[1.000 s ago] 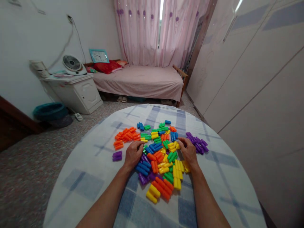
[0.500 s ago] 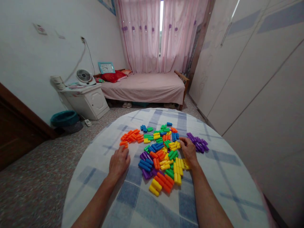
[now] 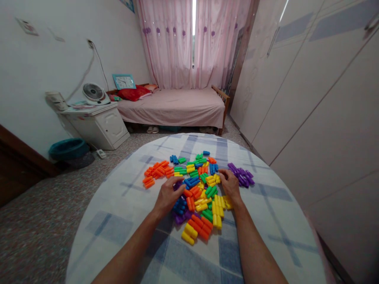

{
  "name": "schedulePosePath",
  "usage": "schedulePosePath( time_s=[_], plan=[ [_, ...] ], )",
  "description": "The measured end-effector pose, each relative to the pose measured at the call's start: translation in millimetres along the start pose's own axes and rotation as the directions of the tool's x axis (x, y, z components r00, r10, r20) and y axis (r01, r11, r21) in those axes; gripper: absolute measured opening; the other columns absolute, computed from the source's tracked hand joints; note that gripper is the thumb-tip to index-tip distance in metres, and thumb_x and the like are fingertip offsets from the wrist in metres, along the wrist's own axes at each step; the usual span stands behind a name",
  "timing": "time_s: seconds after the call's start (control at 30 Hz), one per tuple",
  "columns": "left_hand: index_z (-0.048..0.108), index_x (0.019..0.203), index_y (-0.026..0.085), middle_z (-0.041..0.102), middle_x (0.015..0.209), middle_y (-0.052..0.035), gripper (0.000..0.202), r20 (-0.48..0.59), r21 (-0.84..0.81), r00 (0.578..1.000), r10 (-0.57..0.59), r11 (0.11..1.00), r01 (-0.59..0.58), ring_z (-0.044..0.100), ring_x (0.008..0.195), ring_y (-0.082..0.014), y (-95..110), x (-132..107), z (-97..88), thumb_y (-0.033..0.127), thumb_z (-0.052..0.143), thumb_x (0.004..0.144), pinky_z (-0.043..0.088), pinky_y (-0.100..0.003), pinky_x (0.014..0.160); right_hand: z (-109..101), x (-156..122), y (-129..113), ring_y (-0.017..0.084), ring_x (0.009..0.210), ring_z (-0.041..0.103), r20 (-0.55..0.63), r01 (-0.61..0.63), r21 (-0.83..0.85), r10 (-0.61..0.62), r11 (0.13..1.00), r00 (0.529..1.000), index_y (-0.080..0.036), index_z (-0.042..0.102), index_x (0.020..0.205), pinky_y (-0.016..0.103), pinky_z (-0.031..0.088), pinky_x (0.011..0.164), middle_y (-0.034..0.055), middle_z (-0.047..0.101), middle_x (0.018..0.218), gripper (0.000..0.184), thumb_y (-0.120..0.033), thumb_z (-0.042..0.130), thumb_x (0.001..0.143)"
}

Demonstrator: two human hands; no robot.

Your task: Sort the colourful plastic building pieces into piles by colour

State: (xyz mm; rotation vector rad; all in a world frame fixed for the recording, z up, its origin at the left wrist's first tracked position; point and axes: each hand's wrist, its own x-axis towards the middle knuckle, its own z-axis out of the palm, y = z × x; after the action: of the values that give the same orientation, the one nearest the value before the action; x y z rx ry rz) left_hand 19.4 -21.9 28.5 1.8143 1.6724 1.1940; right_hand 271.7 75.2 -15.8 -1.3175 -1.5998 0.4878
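Nearest, a yellow pair (image 3: pixel 188 234) and an orange block (image 3: pixel 200 226) lay on the desk (image 3: pixel 192 265), at the near end of the mixed pile (image 3: pixel 194 192). Left hand (image 3: pixel 168 194) arched over the pile's left side, purple pieces (image 3: pixel 178 185) between thumb and fingers. Right hand (image 3: pixel 231 184) sat just right of the yellow pieces (image 3: pixel 212 180), fingers bent. Contact was masked, so couldn't tell whether either grip pinched anything. Farther: purple cluster (image 3: pixel 242 176) right, orange heap (image 3: pixel 156 169) left. Neighbours likely slid easily; a light vertical touch, palms high, suited best.
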Motion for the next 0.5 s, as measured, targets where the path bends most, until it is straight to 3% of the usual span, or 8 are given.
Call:
schedulePosePath(
  time_s=[0.13,0.23,0.4,0.5],
  plan=[
    [0.065,0.104,0.021,0.067,0.106,-0.0046,0.026,0.063,-0.052,0.99,0.125,0.991,-0.122,0.061,0.097,-0.0182,28.4,15.7,18.8,0.03,0.06,0.081,0.049,-0.032,0.087,-0.9,-1.2,-2.2,0.021,0.085,0.062,-0.011,0.0,0.009,0.0,1.0,1.0,-0.017,0.067,0.092,0.036,0.047,0.081,0.0081,0.068,0.092,0.03,-0.032,0.045,0.077],
    [0.065,0.106,0.022,0.066,0.11,-0.0053,0.026,0.021,-0.067,0.984,0.176,0.982,-0.174,0.059,0.105,-0.0192,26.6,18.7,23.5,0.033,0.055,0.085,0.045,-0.035,0.095,-2.0,-2.0,-4.7,0.02,0.083,0.062,-0.011,-0.004,-0.003,0.004,1.0,1.0,-0.017,0.067,0.092,0.035,0.047,0.08,0.0073,0.068,0.091,0.029,-0.032,0.046,0.078],
    [0.067,0.098,0.018,0.067,0.104,-0.0071,0.03,-0.211,-0.095,0.977,-0.01,0.995,-0.01,0.061,0.1,-0.0203,-9.4,16.2,22.4,0.038,0.047,0.087,0.047,-0.035,0.089,-2.4,-2.7,-8.2,0.02,0.082,0.062,-0.004,0.003,-0.015,-0.003,1.0,1.0,-0.017,0.067,0.091,0.034,0.047,0.078,0.0068,0.067,0.09,0.027,-0.031,0.046,0.079],
    [0.068,0.094,0.017,0.069,0.101,-0.0072,0.035,-0.22,-0.219,0.964,-0.148,0.971,0.099,0.063,0.097,-0.0213,-27.4,15.1,21.5,0.044,0.048,0.085,0.049,-0.034,0.086,-1.9,-3.0,-9.3,0.02,0.082,0.062,0.004,0.008,-0.04,-0.008,0.999,1.0,-0.018,0.067,0.091,0.034,0.047,0.079,0.0063,0.067,0.09,0.026,-0.03,0.048,0.079]
  ],
)
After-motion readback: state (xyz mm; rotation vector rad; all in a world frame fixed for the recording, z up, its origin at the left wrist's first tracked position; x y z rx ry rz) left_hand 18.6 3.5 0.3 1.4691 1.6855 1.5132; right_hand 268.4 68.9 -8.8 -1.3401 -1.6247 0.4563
